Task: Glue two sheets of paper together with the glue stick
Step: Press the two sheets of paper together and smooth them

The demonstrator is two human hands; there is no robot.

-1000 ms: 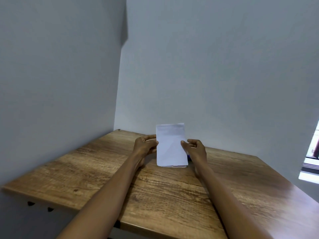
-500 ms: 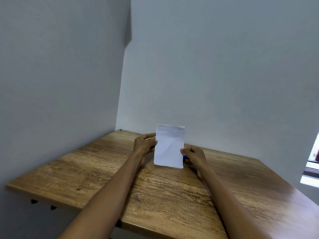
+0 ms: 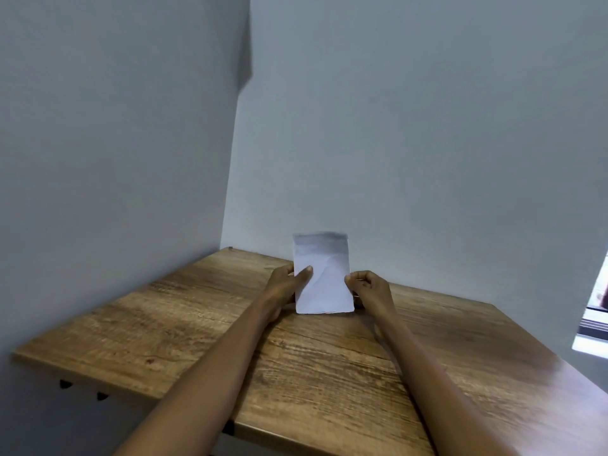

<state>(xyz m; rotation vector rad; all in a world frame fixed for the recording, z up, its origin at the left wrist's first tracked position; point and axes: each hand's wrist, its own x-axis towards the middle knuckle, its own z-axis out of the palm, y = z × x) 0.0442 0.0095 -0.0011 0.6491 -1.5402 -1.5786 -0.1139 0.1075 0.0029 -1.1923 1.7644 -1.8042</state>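
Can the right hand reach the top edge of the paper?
Probably yes. The right hand already pinches the paper's right edge, and nothing stands between it and the top edge. The left hand holds the other side.

We are in a plain indoor room, probably a home or small office corner; the exact type cannot be determined. A wood-grain table (image 3: 329, 373) is set into the corner where two bare, pale grey-blue walls (image 3: 427, 126) meet, its far and left edges against them. Beyond the table's right edge, part of a window frame (image 3: 594, 320) admits daylight.
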